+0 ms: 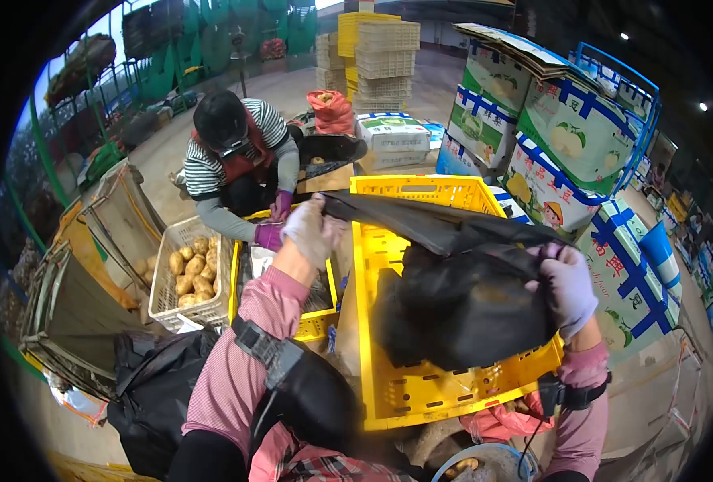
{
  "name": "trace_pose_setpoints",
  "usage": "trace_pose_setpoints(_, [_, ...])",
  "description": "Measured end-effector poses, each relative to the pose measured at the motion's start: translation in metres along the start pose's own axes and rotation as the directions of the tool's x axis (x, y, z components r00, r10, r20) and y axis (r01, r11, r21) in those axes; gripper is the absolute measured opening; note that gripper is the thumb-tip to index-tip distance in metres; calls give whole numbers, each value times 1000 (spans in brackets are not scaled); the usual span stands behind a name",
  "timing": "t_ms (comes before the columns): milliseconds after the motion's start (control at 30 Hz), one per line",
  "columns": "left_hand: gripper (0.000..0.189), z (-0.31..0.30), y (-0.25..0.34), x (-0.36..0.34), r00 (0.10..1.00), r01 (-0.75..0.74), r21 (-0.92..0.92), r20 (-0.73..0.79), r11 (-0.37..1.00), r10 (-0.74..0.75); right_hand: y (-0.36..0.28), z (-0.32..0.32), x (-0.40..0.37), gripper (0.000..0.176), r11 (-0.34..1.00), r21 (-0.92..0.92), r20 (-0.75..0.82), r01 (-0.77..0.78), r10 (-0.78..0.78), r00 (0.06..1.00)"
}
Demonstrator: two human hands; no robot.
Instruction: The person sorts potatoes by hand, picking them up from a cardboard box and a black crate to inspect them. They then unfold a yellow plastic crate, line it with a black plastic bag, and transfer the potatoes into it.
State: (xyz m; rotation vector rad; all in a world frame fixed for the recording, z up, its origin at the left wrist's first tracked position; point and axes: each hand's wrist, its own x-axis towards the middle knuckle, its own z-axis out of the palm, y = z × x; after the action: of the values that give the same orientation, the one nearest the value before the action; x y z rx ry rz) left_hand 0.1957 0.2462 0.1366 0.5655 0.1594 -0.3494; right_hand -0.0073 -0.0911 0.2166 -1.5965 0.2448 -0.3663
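A black plastic bag (469, 297) is stretched between my two gloved hands over a large yellow plastic crate (421, 414). My left hand (312, 231) pinches one edge of the bag above the crate's left rim. Closed on the opposite edge, my right hand (567, 285) is near the crate's right side. The middle of the bag sags down into the crate, and its folds hide part of the crate's floor.
Across from me a person (240, 153) in purple gloves works at a smaller yellow crate (318, 325). A white crate of potatoes (192, 269) stands at left. Printed cartons (569, 128) are stacked at right. A bucket (485, 462) is near my legs.
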Motion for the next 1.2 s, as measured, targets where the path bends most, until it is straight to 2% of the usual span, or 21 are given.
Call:
trace_pose_setpoints(67, [18,-10,18,24,983,-122,-29,-144,992,116,32,-58,49,15,911,-405,-12,75,-87,996])
trace_pose_setpoints(133, [14,-29,27,59,971,-195,-78,-156,978,182,12,-60,57,17,980,-198,-81,30,-46,996])
trace_pose_setpoints(167, [11,-43,34,92,973,-230,-122,-49,966,225,-11,-68,58,19,991,-136,-27,-8,5,1000])
trace_pose_setpoints(200, [9,-79,46,159,902,-210,-210,336,955,272,-32,-81,59,21,998,-11,107,57,-55,993])
trace_pose_setpoints(233, [7,-124,64,245,621,27,-281,756,959,204,-48,-107,72,26,995,-36,314,97,-81,946])
trace_pose_setpoints(267, [9,-81,64,186,687,-421,-128,601,898,408,-55,-127,83,29,985,61,280,161,-171,945])
trace_pose_setpoints(300, [11,-31,63,119,704,-708,451,388,543,595,-67,-142,84,31,976,59,187,208,-216,958])
trace_pose_setpoints(333, [13,19,62,49,668,-513,807,161,293,726,-83,-143,83,32,974,-79,50,213,-209,977])
trace_pose_setpoints(367, [13,25,71,45,616,-531,845,333,65,714,-85,-154,98,31,959,-145,30,243,-241,970])
trace_pose_setpoints(467, [12,75,57,1,776,-396,900,435,-183,457,-68,-219,195,27,784,-386,-99,487,-560,823])
trace_pose_setpoints(533, [12,85,44,-28,885,-332,811,445,-482,139,-76,-198,198,29,856,-422,-290,298,-439,850])
trace_pose_setpoints(567, [14,114,42,-80,933,-360,831,323,-423,-160,-62,-205,224,31,816,-542,-319,199,-419,850])
trace_pose_setpoints(633, [13,99,50,-101,956,-258,920,199,-296,-217,-5,-203,278,30,179,-951,154,254,-439,885])
trace_pose_setpoints(667, [15,71,61,-99,891,-353,918,389,181,-234,5,-142,245,26,666,-745,-58,-26,-27,998])
trace_pose_setpoints(700, [17,64,75,-108,932,-325,915,353,239,-83,26,-112,234,23,523,-852,42,2,65,997])
trace_pose_setpoints(767, [16,27,109,-92,933,-361,803,315,474,177,78,-97,260,28,5,-667,743,745,-73,666])
trace_pose_setpoints(800, [10,9,125,-80,921,-386,771,286,506,266,92,-76,262,28,268,-583,759,767,-157,632])
trace_pose_setpoints(900, [20,-45,145,-39,899,-258,964,212,72,382,118,-46,274,17,341,-524,623,780,-471,625])
trace_pose_setpoints(1000, [24,-67,103,-5,846,-239,937,330,-255,418,141,-35,319,12,942,-336,216,27,49,975])
trace_pose_setpoints(1067, [22,-71,69,32,727,-280,849,493,-448,478,121,-15,308,22,623,-777,107,92,-13,994])
trace_pose_setpoints(1200, [52,-52,27,91,811,-146,784,444,-604,381,112,2,306,19,294,-948,59,124,-221,973])
